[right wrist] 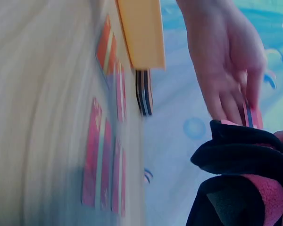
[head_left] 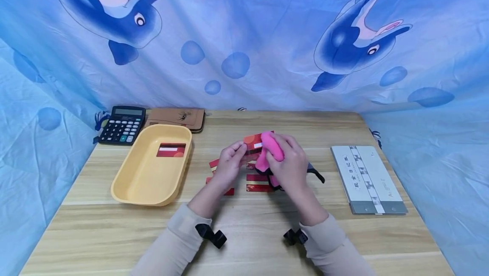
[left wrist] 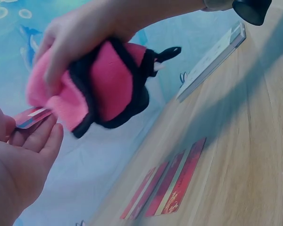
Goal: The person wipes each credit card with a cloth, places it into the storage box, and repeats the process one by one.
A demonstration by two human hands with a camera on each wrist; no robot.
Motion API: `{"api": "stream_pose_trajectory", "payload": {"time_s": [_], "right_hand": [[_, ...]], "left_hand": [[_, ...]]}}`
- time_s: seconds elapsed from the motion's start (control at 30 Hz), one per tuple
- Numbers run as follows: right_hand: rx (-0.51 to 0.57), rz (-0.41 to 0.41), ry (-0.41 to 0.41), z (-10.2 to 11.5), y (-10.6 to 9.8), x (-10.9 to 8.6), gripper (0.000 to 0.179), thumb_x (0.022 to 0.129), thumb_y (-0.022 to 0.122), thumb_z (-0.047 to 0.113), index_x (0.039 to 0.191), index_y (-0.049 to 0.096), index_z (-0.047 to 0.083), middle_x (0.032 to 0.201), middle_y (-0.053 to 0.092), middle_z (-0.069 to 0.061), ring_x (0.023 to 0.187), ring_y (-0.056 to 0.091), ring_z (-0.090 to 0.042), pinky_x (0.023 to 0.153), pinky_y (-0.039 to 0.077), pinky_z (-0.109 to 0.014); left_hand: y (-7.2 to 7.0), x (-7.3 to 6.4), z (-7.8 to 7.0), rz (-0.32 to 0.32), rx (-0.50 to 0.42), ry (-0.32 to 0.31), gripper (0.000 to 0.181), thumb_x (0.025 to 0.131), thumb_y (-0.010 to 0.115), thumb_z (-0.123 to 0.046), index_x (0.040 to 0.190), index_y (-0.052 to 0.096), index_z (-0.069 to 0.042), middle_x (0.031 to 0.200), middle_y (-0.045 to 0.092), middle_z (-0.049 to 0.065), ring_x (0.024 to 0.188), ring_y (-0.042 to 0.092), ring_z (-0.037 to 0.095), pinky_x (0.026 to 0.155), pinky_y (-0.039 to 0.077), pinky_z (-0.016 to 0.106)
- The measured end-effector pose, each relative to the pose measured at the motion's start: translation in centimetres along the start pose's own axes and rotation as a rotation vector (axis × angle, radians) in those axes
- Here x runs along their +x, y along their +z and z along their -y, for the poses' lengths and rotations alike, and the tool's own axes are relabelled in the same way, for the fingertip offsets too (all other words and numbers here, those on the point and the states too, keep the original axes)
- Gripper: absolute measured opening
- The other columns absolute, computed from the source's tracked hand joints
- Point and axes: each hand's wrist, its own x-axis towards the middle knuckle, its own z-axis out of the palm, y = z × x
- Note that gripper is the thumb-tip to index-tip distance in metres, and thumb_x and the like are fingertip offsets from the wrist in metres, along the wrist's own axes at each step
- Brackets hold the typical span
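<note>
My left hand (head_left: 230,163) pinches a red bank card (head_left: 250,141) between thumb and fingers, above the middle of the table. My right hand (head_left: 291,162) grips a bunched pink cloth with black edging (head_left: 272,147) and holds it against the card's right part. In the left wrist view the cloth (left wrist: 114,87) hangs in folds and a black loop sticks out from it. It hides part of the card. Several more red cards (head_left: 259,187) lie on the table below the hands, partly covered by the hands and the cloth.
A yellow plastic basin (head_left: 147,178) stands at the left, with one red card (head_left: 170,153) inside. Behind it are a black calculator (head_left: 122,125) and a brown zipped case (head_left: 177,116). Grey-white notebooks (head_left: 364,178) lie at the right. A blue dolphin curtain (head_left: 267,55) hangs behind the table.
</note>
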Motion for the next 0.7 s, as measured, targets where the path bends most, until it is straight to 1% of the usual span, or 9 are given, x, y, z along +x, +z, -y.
{"api": "stream_pose_trajectory", "payload": {"time_s": [0.17,0.23,0.3,0.37,0.43,0.5,0.53,0.6,0.7], "right_hand": [[-0.061,0.009,0.021,-0.9,-0.6,0.2,0.04,0.078,0.082,0.008,0.118,0.075,0.008,0.107,0.071,-0.013,0.085,0.069,-0.031,0.064,0.058,-0.048],[-0.08,0.021,0.008,-0.7,-0.6,0.2,0.041,0.077,0.082,0.007,0.118,0.075,0.008,0.107,0.071,-0.013,0.085,0.07,-0.032,0.064,0.058,-0.048],[-0.086,0.043,-0.021,-0.3,-0.3,0.1,0.042,0.076,0.081,0.005,0.117,0.075,0.007,0.107,0.071,-0.013,0.085,0.07,-0.032,0.063,0.058,-0.047],[-0.072,0.07,-0.062,0.4,0.0,0.1,0.042,0.074,0.081,0.005,0.116,0.076,0.006,0.106,0.071,-0.013,0.085,0.07,-0.031,0.062,0.059,-0.046],[-0.046,0.093,-0.107,1.1,0.2,0.2,0.041,0.073,0.081,0.004,0.114,0.076,0.006,0.105,0.071,-0.012,0.084,0.07,-0.03,0.06,0.058,-0.044],[-0.02,0.105,-0.139,1.6,0.4,0.3,0.04,0.072,0.081,0.004,0.112,0.077,0.006,0.104,0.071,-0.012,0.084,0.07,-0.029,0.059,0.058,-0.043],[-0.013,0.107,-0.144,1.7,0.5,0.3,0.039,0.073,0.081,0.005,0.112,0.077,0.006,0.104,0.071,-0.011,0.085,0.07,-0.029,0.059,0.058,-0.043],[-0.011,0.102,-0.132,1.7,0.5,0.5,0.038,0.074,0.08,0.005,0.112,0.077,0.007,0.104,0.071,-0.011,0.083,0.07,-0.028,0.058,0.058,-0.042],[-0.034,0.085,-0.066,1.0,0.3,0.7,0.041,0.074,0.08,0.005,0.115,0.077,0.007,0.104,0.071,-0.012,0.082,0.07,-0.03,0.06,0.058,-0.044]], "left_hand": [[0.0,-0.1,-0.2,-0.029,-0.041,-0.011,0.033,0.109,0.045,-0.015,0.128,0.056,0.009,0.129,0.063,0.028,0.11,0.069,0.031,0.103,0.052,0.036],[0.2,-0.1,-0.1,-0.019,-0.042,-0.005,0.032,0.109,0.045,-0.014,0.126,0.055,0.011,0.129,0.063,0.029,0.111,0.069,0.031,0.103,0.052,0.037],[0.5,0.0,0.1,-0.004,-0.035,-0.003,0.032,0.109,0.045,-0.012,0.126,0.055,0.013,0.129,0.063,0.028,0.109,0.07,0.026,0.101,0.053,0.035],[0.7,0.0,0.4,0.009,0.004,0.001,0.033,0.108,0.045,-0.011,0.129,0.056,0.013,0.127,0.065,0.026,0.104,0.071,0.019,0.096,0.056,0.031],[0.8,0.1,0.7,0.023,0.075,0.025,0.035,0.108,0.044,-0.009,0.134,0.056,0.011,0.122,0.067,0.025,0.096,0.07,0.012,0.088,0.059,0.025],[0.8,0.0,0.8,0.03,0.131,0.05,0.036,0.108,0.043,-0.008,0.139,0.054,0.008,0.117,0.069,0.024,0.09,0.068,0.01,0.079,0.058,0.021],[0.8,0.0,0.9,0.032,0.154,0.063,0.037,0.108,0.043,-0.008,0.141,0.053,0.007,0.117,0.069,0.023,0.09,0.067,0.01,0.078,0.058,0.021],[0.7,0.0,0.9,0.039,0.19,0.082,0.038,0.109,0.042,-0.009,0.142,0.053,0.005,0.118,0.069,0.023,0.093,0.067,0.012,0.079,0.058,0.021],[0.6,-0.1,0.8,0.027,0.166,0.072,0.036,0.11,0.042,-0.012,0.139,0.055,0.005,0.126,0.067,0.022,0.107,0.069,0.019,0.09,0.058,0.026]]}}
